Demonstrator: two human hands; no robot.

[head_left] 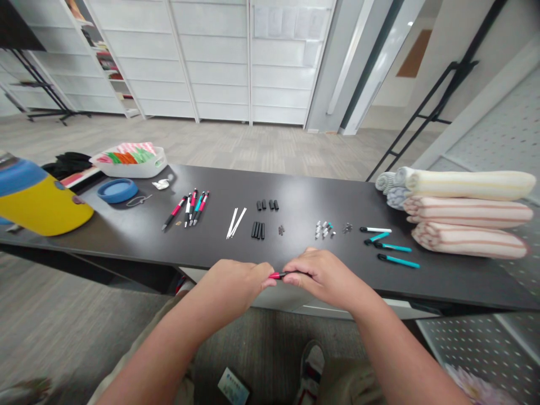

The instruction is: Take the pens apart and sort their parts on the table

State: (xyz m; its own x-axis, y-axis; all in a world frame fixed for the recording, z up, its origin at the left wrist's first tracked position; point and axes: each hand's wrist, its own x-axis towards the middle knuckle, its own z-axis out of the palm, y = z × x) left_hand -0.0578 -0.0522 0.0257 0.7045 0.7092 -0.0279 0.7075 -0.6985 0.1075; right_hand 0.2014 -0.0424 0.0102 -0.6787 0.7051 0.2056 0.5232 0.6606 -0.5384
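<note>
Between my hands, just over the table's front edge, is a red and black pen point(277, 275) lying roughly level. My left hand point(240, 284) pinches its red part, and my right hand point(323, 275) is closed around its black part. Most of the pen is hidden by my fingers. Beyond my hands lie black tubes point(258, 230), shorter black sleeves point(268, 205), thin white sticks point(236, 223), small metal bits point(281, 230), silvery pieces point(324, 229) and small springs or similar bits point(347, 228). Several pens point(189, 208) lie in a group to the left.
Teal and white pen barrels point(394, 247) lie on the dark table point(295, 188) at right, beside rolled towels point(468, 208). At left stand a yellow and blue container point(46, 205), a blue lid point(117, 190), and a white basket point(139, 169) of colourful packets.
</note>
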